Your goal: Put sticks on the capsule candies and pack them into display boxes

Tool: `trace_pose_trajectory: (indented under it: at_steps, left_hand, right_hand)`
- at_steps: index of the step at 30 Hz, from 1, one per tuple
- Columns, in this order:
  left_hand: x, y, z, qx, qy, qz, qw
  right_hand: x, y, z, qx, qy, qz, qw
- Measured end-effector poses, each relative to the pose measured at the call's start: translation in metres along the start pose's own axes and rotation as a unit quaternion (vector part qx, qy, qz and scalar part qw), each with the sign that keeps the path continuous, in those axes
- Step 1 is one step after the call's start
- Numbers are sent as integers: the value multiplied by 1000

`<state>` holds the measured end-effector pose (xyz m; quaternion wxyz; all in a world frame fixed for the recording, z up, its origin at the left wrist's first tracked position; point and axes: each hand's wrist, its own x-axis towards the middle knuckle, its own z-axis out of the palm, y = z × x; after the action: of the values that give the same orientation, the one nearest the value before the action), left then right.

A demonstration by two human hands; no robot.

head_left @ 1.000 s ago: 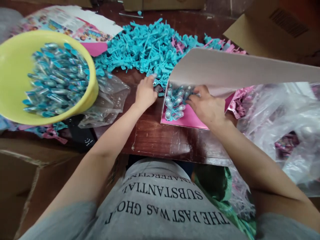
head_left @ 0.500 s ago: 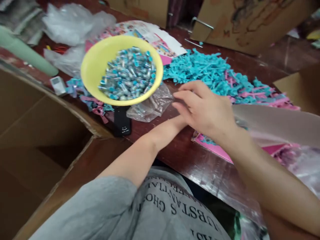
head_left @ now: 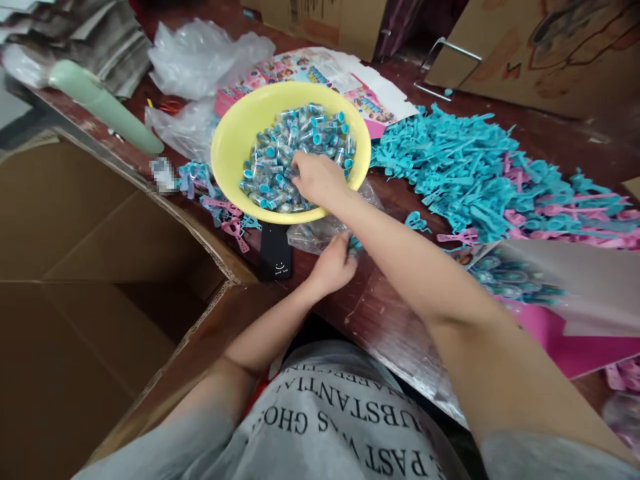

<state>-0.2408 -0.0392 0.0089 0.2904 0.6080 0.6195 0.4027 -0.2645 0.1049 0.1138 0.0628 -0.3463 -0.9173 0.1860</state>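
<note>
My right hand (head_left: 320,179) reaches into a yellow bowl (head_left: 229,143), its bent fingers down among small clear vials with blue caps (head_left: 270,180). Whatever its fingertips pinch is hidden. Below the bowl's near rim, my left hand (head_left: 334,265) is closed around a small blue plastic piece (head_left: 355,245), of which only a bit shows past the fingers. Beside that hand a crumpled clear plastic bag (head_left: 310,238) lies partly under the bowl. To the right spreads a big heap of blue plastic pieces (head_left: 450,167), with pink plastic pieces (head_left: 595,210) mixed in.
An open pink-and-white box (head_left: 575,333) holding several clear-and-blue items (head_left: 515,277) stands at the right. A black card-like object (head_left: 276,250) lies at the table's near edge. A green cylinder (head_left: 107,107) and plastic bags (head_left: 195,57) lie back left; a large open carton (head_left: 100,267) stands left.
My right hand has moved left from over the table into the bowl. My left hand, hidden behind it before, now shows below the bowl. The view has shifted left.
</note>
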Motion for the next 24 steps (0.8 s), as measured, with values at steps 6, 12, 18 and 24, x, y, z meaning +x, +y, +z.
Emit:
trace_pose_trajectory:
  at_steps: [6, 12, 18, 24]
  left_hand:
    - [-61, -11, -51, -248, 50, -94, 963]
    - [-56, -2, -59, -252, -7, -74, 965]
    - [-51, 10, -65, -118, -31, 19, 992]
    - [-58, 6, -58, 117, 39, 143, 982]
  right_hand:
    - [-94, 47, -46, 126, -9, -204, 971]
    - [-174, 72, -27, 195, -69, -195, 959]
    - [-188, 69, -23, 171, -43, -199, 964]
    - [-194, 60, -10, 167, -67, -98, 979]
